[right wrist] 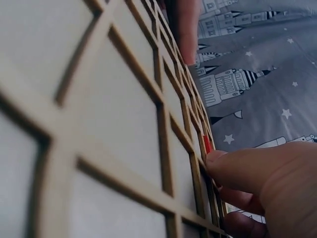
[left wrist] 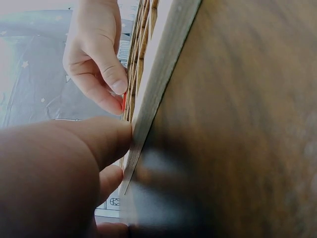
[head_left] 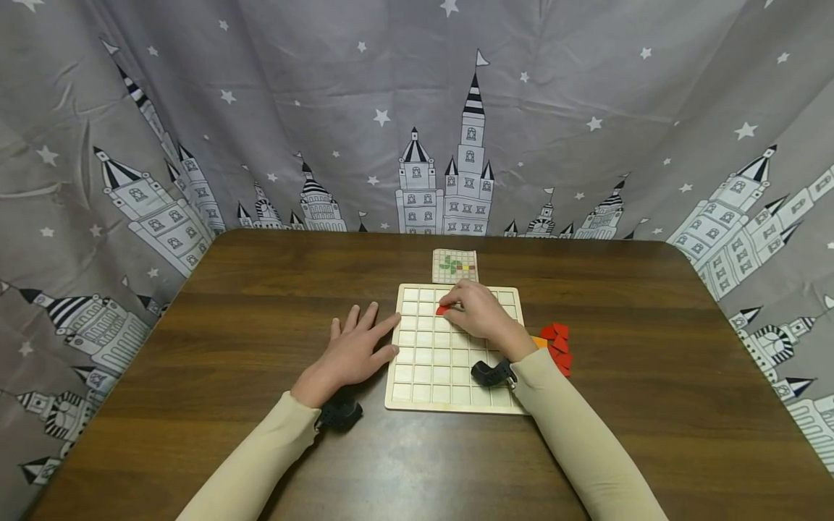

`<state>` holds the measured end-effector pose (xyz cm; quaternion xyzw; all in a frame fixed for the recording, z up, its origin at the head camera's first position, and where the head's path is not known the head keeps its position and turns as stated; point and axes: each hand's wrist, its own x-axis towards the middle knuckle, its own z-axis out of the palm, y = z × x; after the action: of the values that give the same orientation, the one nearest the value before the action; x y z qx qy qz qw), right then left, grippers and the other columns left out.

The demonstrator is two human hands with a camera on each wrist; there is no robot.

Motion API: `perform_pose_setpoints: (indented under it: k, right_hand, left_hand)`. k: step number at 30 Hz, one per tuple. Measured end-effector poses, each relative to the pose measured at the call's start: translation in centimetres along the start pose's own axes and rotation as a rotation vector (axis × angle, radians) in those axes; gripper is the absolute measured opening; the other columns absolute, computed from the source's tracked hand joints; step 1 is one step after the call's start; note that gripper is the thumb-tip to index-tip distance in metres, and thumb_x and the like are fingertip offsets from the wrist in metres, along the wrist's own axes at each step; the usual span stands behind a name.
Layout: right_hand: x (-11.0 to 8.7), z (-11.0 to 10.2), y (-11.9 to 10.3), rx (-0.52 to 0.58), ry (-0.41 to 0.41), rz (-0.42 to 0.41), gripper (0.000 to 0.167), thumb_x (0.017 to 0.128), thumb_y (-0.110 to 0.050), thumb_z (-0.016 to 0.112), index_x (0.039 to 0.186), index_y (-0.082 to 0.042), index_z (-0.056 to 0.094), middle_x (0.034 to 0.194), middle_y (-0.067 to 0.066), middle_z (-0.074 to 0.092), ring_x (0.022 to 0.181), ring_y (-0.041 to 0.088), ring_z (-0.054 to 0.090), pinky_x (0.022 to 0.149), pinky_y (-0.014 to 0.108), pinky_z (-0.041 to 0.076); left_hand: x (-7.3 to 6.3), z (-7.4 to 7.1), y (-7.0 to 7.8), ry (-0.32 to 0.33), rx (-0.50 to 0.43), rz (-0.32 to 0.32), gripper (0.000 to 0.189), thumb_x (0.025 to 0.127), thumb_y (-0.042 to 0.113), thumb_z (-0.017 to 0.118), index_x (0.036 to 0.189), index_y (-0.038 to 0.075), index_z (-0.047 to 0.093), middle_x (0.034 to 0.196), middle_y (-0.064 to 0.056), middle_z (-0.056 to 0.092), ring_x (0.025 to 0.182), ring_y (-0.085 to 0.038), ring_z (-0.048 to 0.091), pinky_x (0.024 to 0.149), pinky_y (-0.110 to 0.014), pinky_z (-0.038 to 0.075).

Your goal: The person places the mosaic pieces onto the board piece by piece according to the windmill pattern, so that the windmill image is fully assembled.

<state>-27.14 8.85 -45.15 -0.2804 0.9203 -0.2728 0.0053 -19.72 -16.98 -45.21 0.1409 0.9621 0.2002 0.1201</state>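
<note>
A pale wooden grid board [head_left: 422,356] with square cells lies on the table. My right hand [head_left: 481,312] reaches over its upper part and pinches a small red piece [head_left: 441,311] between thumb and fingers. In the right wrist view the red piece [right wrist: 207,143] is right at the grid's ridges, beside the thumb; its lower part is hidden. My left hand [head_left: 355,349] rests spread on the table, thumb and index fingertip against the board's left edge. The left wrist view shows that thumb at the board's side [left wrist: 158,64].
Several red pieces [head_left: 560,349] lie in a loose pile right of the board, with an orange piece [head_left: 540,342] partly behind my right wrist. A small pattern card [head_left: 439,276] lies just beyond the board. A grey castle-print curtain [head_left: 293,108] hangs behind the brown table [head_left: 274,289].
</note>
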Motion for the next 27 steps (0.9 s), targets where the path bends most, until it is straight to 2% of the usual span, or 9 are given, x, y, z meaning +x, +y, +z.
perform_pose_setpoints:
  k: [7,12,15,21,27]
  right_hand:
    - [-0.03,0.10,0.02,-0.059,0.047,-0.056,0.020,0.091,-0.010,0.071,0.107,-0.007,0.081,0.110,0.010,0.076,0.108,0.030,0.066,0.097,0.048,0.051]
    - [0.05,0.10,-0.09,-0.110,0.097,-0.032,0.016,0.087,-0.013,0.078,0.101,-0.012,0.083,0.104,0.004,0.080,0.098,0.028,0.064,0.084,0.044,0.046]
    - [0.01,-0.01,-0.25,-0.129,0.108,-0.024,0.016,0.086,-0.014,0.080,0.101,-0.013,0.084,0.103,0.003,0.081,0.096,0.026,0.062,0.079,0.041,0.042]
    - [-0.03,-0.18,-0.38,-0.131,0.091,-0.018,0.018,0.085,-0.013,0.079,0.103,-0.013,0.084,0.106,0.003,0.081,0.100,0.027,0.062,0.083,0.044,0.044]
    - [0.02,-0.15,-0.10,-0.138,0.115,-0.079,0.015,0.085,-0.012,0.079,0.099,-0.012,0.084,0.103,0.004,0.081,0.099,0.029,0.067,0.079,0.046,0.050]
  left_hand:
    - [-0.01,-0.03,0.05,-0.005,-0.005,-0.007,0.062,0.104,0.042,0.053,0.161,0.026,0.034,0.171,-0.022,0.012,0.156,-0.053,0.002,0.116,-0.080,0.002]
    - [0.02,-0.11,0.04,-0.007,-0.002,-0.003,0.063,0.104,0.042,0.053,0.161,0.026,0.033,0.171,-0.022,0.012,0.156,-0.053,0.002,0.116,-0.080,0.002]
    - [0.05,-0.14,0.01,-0.008,-0.001,-0.003,0.063,0.104,0.042,0.053,0.162,0.027,0.033,0.171,-0.022,0.012,0.156,-0.053,0.002,0.116,-0.080,0.002]
    - [0.01,-0.13,0.00,-0.013,-0.004,-0.002,0.063,0.104,0.042,0.052,0.162,0.026,0.033,0.171,-0.022,0.012,0.156,-0.053,0.002,0.116,-0.080,0.002]
    - [0.02,-0.12,0.01,-0.011,-0.008,-0.001,0.063,0.104,0.042,0.053,0.162,0.026,0.033,0.171,-0.022,0.012,0.156,-0.053,0.002,0.116,-0.080,0.002]
